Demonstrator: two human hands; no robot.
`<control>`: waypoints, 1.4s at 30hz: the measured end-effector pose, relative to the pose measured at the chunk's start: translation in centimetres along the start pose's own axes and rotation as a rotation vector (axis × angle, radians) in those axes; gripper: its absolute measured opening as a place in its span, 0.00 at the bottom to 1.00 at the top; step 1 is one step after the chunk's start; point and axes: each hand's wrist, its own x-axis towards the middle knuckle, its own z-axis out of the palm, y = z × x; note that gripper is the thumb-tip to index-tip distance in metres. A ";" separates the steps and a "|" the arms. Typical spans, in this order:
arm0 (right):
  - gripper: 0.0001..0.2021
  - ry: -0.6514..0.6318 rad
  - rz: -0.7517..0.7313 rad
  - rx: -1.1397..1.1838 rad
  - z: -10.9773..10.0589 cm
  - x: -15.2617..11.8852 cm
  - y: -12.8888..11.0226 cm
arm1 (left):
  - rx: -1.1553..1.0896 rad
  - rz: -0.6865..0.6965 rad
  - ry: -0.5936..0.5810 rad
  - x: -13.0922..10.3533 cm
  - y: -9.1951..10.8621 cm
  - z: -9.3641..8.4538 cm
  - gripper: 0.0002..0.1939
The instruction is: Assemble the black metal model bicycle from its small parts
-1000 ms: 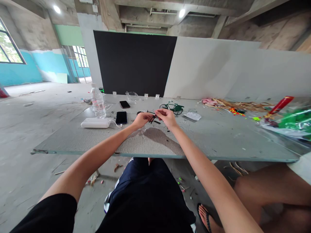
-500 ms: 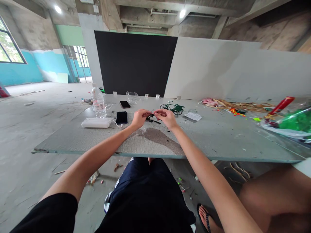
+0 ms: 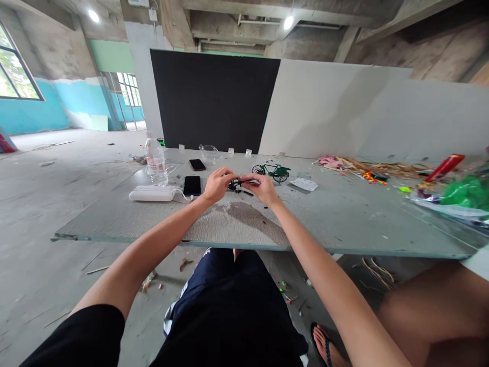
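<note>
- Over the mid tabletop (image 3: 344,224): both hands meet just above the surface, fingertips pinching one small black part (image 3: 240,183) between them.
- Left hand (image 3: 216,184): fingers curled, grip narrow, closed on the part's left end.
- Right hand (image 3: 263,188): thumb + forefinger closed on the part's right end; other fingers folded.
- Black part: thin, dark, w/ rod-like bits sticking out; too small to tell more. Held just clear of the tabletop, a few black bits lying under it.
- Just behind right hand: green model bicycle (image 3: 271,171), upright, apart from the hands.
- Left of left hand: black phone (image 3: 191,185) flat, white power bank (image 3: 151,193) beside it, cable running btw them.
- Further back: second phone (image 3: 197,164), water bottle (image 3: 155,160) upright.
- Right of bicycle: white paper slip (image 3: 303,184).
- Far right: strips and coloured scraps (image 3: 367,168), green bag (image 3: 464,192), red tube (image 3: 441,167).
</note>
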 end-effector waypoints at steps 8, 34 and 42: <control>0.14 0.026 -0.034 -0.181 -0.1 -0.1 0.1 | -0.131 -0.072 -0.017 0.2 0.7 0.0 0.12; 0.13 0.059 -0.111 -0.309 -0.2 -0.4 0.3 | -1.130 -0.712 -0.188 0.0 1.3 1.1 0.27; 0.14 0.091 -0.065 -0.264 -0.3 -0.3 0.0 | -0.667 -0.486 -0.083 0.0 1.5 1.3 0.16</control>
